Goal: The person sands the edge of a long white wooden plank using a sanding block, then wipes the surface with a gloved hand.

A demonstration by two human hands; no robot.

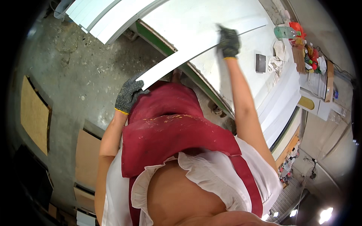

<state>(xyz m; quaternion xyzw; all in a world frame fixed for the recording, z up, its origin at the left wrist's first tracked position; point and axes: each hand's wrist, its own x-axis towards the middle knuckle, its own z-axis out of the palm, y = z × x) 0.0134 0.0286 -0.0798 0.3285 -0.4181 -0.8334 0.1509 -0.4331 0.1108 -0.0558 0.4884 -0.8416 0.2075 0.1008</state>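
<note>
A long, narrow white board (pixel 166 67) slants from in front of my apron up and right across a white-topped worktable (pixel 241 81). Its near end sticks out past the table's edge. My left hand (pixel 130 94), in a dark grey knit glove with a yellow cuff, is closed round that near end, thumb on top. Farther along, my right hand (pixel 229 42), gloved the same way, is over the board near its right edge. Motion smears its fingers, and whether anything is under them is hidden. A small dark rectangular block (pixel 260 63) lies on the tabletop to its right.
A crumpled white cloth (pixel 278 56) and a green-tinted plastic bottle (pixel 284 32) lie at the table's right side. Long white panels (pixel 113 19) are stacked at upper left, with more white boards (pixel 281 103) at right. Brown panels (pixel 35 113) stand on the left over the concrete floor.
</note>
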